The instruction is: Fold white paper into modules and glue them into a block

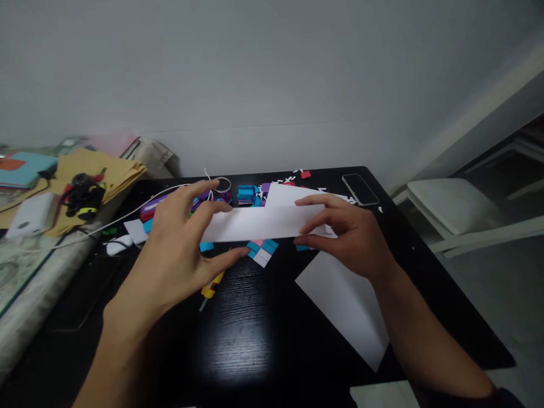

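A folded strip of white paper (263, 224) is held level above the black table. My right hand (346, 229) pinches its right end, thumb below and fingers above. My left hand (178, 238) is at the other end, its fingers and thumb spread apart; a fingertip is at the strip's upper edge, and I cannot tell whether it touches. Below the strip lies a small square of blue, white and pink pieces (262, 253). A yellow-handled tool (211, 288) lies beside my left hand, partly hidden.
A white sheet (340, 306) lies under my right forearm, another (283, 195) behind the strip. Folded blue and purple paper pieces (246, 194) and scraps are at the back. A phone (360, 189) lies far right. A dark phone-like slab (87, 292), white cable and envelopes (85, 164) are left.
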